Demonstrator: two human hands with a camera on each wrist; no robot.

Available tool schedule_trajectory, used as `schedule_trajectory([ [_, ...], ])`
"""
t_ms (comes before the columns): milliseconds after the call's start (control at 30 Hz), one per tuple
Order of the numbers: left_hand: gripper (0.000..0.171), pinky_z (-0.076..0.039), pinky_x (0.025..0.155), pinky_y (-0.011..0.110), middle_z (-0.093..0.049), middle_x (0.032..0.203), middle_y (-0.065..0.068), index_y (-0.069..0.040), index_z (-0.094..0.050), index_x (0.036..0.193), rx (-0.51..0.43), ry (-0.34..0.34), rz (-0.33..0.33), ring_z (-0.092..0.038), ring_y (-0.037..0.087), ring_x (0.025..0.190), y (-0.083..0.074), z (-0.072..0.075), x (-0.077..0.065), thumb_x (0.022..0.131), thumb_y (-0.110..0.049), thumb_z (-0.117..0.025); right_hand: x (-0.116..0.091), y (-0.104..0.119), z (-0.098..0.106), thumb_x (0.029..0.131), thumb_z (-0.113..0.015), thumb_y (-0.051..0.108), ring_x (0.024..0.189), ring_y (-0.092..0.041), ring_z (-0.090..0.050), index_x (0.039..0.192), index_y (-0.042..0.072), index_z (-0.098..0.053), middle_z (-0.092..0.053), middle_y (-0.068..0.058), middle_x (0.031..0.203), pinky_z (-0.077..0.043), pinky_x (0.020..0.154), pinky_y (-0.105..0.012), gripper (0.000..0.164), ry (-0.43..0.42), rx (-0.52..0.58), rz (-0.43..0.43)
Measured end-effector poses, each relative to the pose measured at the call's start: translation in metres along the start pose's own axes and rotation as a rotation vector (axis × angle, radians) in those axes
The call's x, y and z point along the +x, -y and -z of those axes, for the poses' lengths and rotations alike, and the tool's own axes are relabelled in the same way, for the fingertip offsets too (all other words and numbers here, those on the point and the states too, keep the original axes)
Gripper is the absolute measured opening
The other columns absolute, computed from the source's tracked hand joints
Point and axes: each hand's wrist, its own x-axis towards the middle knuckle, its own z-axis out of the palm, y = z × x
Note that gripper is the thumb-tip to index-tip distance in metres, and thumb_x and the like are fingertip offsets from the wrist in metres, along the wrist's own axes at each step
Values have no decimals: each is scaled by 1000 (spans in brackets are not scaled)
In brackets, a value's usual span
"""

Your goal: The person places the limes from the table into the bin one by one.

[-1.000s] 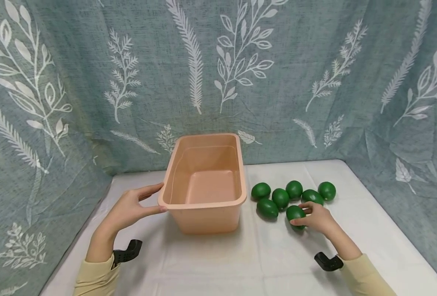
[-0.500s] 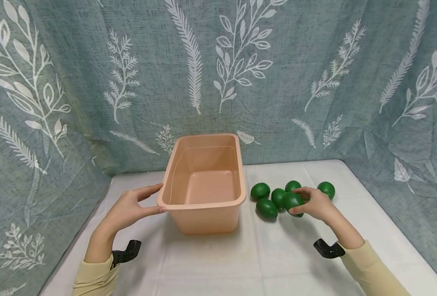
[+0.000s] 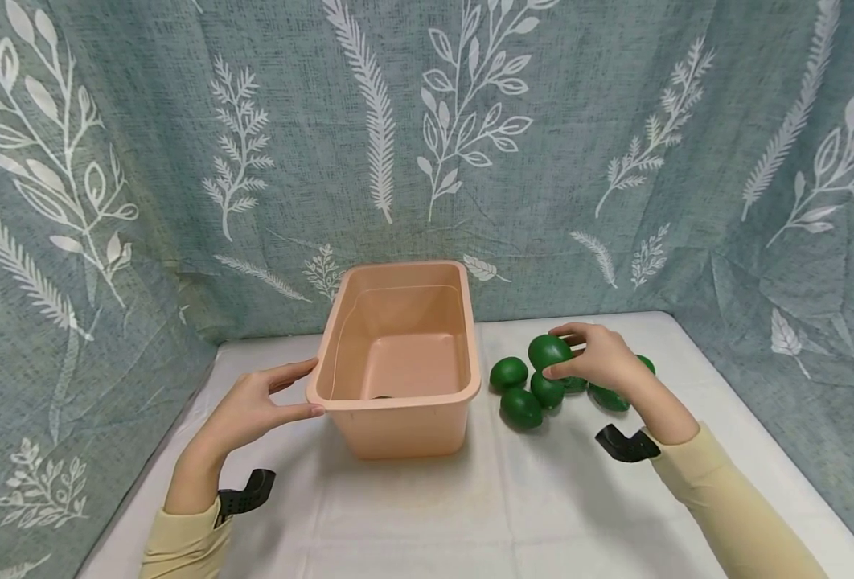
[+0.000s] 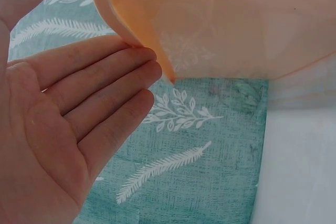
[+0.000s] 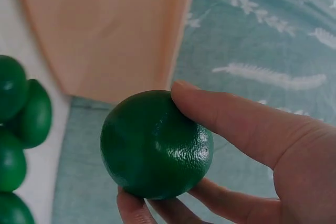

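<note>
My right hand (image 3: 597,358) holds a glossy dark-green oval fruit (image 3: 548,351) between thumb and fingers, raised over the other fruits. The right wrist view shows that same fruit (image 5: 152,145) close up, with the thumb on one side and fingertips opposite. My left hand (image 3: 248,412) is at the left front corner of a peach plastic bin (image 3: 405,430), thumb and forefinger spread apart at its rim. In the left wrist view the fingers (image 4: 105,85) lie nearly straight, tips at the rim. A small green sliver (image 3: 381,397) shows inside the bin, mostly hidden by the front wall.
Several like green fruits (image 3: 521,408) lie grouped on the white-covered table (image 3: 427,523), right of the bin; my right hand and forearm partly cover some. Behind stands a teal leaf-patterned cloth (image 3: 297,161), which also hangs at both sides.
My right hand has lifted the green fruit off the table and carried it up, back and slightly left. The green sliver has appeared inside the bin. My left hand has stayed put.
</note>
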Motion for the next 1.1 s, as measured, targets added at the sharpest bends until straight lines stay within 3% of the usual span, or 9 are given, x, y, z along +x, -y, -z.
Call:
schedule_trajectory([
  [600, 74, -44, 103, 54, -52, 140, 6, -13, -50, 139, -11, -6, -6, -46, 37, 130, 0, 0, -4, 78, -46, -75, 34, 91, 4, 75, -80, 36, 117, -33, -54, 136, 16, -51, -54, -14, 136, -53, 88, -44, 70, 79, -84, 91],
  [1100, 75, -45, 101, 54, -50, 141, 7, -13, -49, 140, -14, -2, 0, -46, 37, 129, -1, -1, -6, 77, -46, -75, 66, 142, -20, 77, -79, 34, 116, -26, -57, 135, 13, -54, -55, -12, 135, -56, 87, -37, 67, 203, -84, 170],
])
